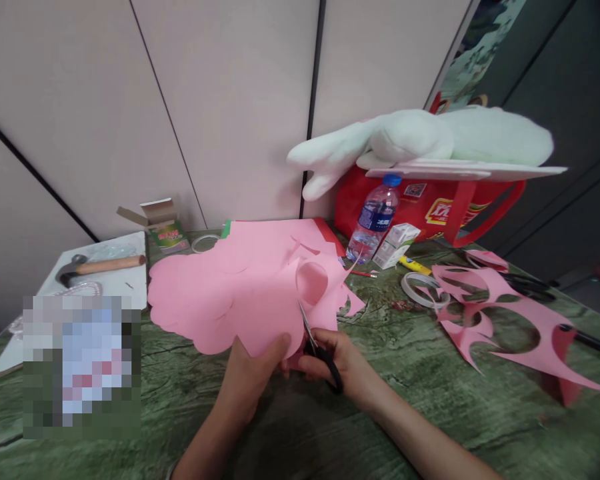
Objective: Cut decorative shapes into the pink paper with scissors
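My left hand [257, 367] grips the lower edge of a large pink paper sheet [205, 293], thumb on top and fingers underneath. The sheet has a scalloped outline on its left side. In my right hand [335, 360] is a pair of black-handled scissors [325, 353], with fingers in the handles. Their blades meet the paper just right of my left thumb, by a curled strip with a rounded opening. More pink paper lies beneath and behind the sheet.
Pink offcuts [530, 307] and a tape roll [424, 289] lie to the right. Behind stand a water bottle [375, 220], a small white carton [396, 245] and a red bag [430, 207] under a white plush toy [455, 137]. A hammer [105, 265] rests on a white board [135, 287] at left.
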